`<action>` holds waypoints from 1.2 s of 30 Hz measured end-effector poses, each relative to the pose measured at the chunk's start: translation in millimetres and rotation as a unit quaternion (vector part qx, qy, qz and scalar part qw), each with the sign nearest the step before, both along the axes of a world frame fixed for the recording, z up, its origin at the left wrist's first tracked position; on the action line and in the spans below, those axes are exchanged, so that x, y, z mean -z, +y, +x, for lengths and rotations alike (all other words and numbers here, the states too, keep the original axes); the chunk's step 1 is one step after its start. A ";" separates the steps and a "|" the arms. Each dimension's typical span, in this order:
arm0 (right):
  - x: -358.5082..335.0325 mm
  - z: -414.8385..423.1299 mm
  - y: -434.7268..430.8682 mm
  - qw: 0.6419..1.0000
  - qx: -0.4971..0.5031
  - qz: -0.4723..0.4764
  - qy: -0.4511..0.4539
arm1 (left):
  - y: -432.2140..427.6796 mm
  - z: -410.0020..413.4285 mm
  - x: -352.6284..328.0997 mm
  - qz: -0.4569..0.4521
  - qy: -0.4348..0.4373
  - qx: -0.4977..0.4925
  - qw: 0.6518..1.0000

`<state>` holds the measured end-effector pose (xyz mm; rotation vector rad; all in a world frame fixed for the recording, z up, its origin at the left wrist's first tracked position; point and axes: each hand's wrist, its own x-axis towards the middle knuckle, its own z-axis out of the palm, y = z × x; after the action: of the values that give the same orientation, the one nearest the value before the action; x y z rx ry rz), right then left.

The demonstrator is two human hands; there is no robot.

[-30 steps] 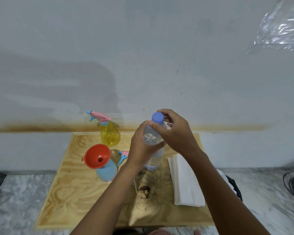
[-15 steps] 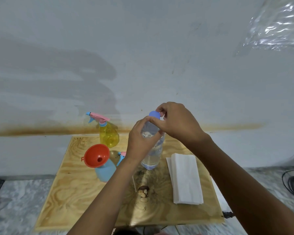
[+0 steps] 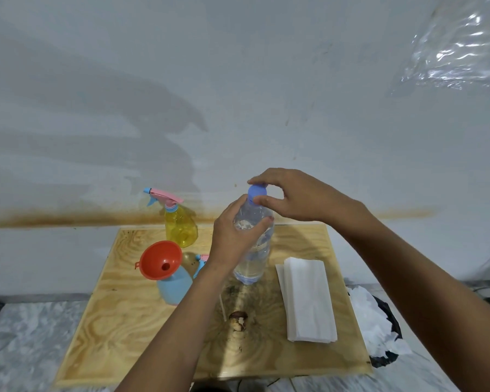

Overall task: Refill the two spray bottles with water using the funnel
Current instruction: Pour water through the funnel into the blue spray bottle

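Note:
A clear water bottle (image 3: 251,261) stands upright mid-table. My left hand (image 3: 234,236) is wrapped around its upper body. The fingertips of my right hand (image 3: 292,193) pinch its blue cap (image 3: 256,191), which sits at the bottle's neck. An orange funnel (image 3: 161,260) rests in the mouth of the light blue spray bottle (image 3: 175,287) at the left. That bottle's pink and blue spray head (image 3: 201,260) lies beside it, partly behind my left wrist. A yellow spray bottle (image 3: 181,227) with its pink and blue spray head on stands at the back left.
The things stand on a small plywood table (image 3: 119,329) against a pale wall. A stack of white paper towels (image 3: 309,298) lies at the right. A dark bin with white paper (image 3: 379,326) is beyond the right edge. A knot hole (image 3: 239,320) marks the wood near the middle.
My right hand's fingers have shifted around the blue cap, from gripping its side to pinching it from above. My left hand has kept hold of the bottle. The view has tilted slightly.

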<state>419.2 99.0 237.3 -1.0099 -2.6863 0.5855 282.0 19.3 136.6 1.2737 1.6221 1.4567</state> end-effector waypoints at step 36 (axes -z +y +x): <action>196.8 47.0 -67.0 0.944 0.254 -0.116 0.176 | 0.8 -0.4 6.0 -0.022 0.014 -0.011 1.000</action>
<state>466.1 32.1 40.5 -1.4333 -1.9722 0.8791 281.7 20.0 130.7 1.2612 1.6824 1.4151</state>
